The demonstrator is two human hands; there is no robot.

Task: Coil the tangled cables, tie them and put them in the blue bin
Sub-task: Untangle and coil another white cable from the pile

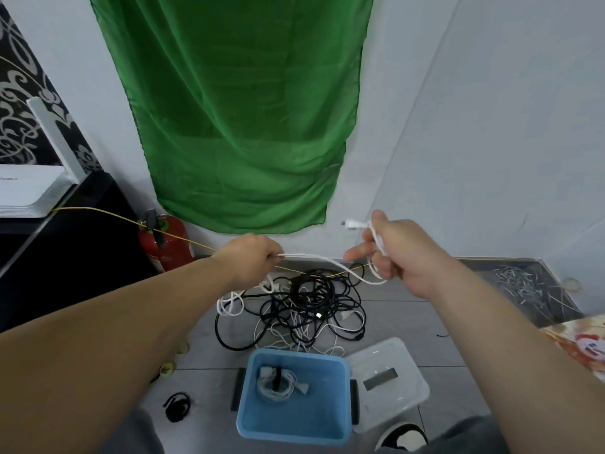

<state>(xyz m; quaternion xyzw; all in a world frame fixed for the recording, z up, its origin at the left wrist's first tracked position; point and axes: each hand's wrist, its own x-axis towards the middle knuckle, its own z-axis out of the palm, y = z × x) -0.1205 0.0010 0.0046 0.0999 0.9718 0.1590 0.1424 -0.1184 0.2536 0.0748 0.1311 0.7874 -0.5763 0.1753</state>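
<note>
A white cable (330, 261) stretches between my two hands above the floor. My left hand (252, 253) pinches it at one point. My right hand (393, 249) grips the plug end, and the white plug sticks out to the left of my thumb. Below them a tangle of black and white cables (304, 306) lies on the grey tiles. The blue bin (248, 411) stands in front of me, and inside it lies one coiled white cable (278, 383) held by a black tie.
A clear plastic lid (393, 385) lies right of the bin. Loose black ties (176, 406) lie on the floor at its left. A red fire extinguisher (165, 244) stands by the wall under a green cloth (235, 109). A thin yellow wire (108, 213) runs from a white router (29, 188).
</note>
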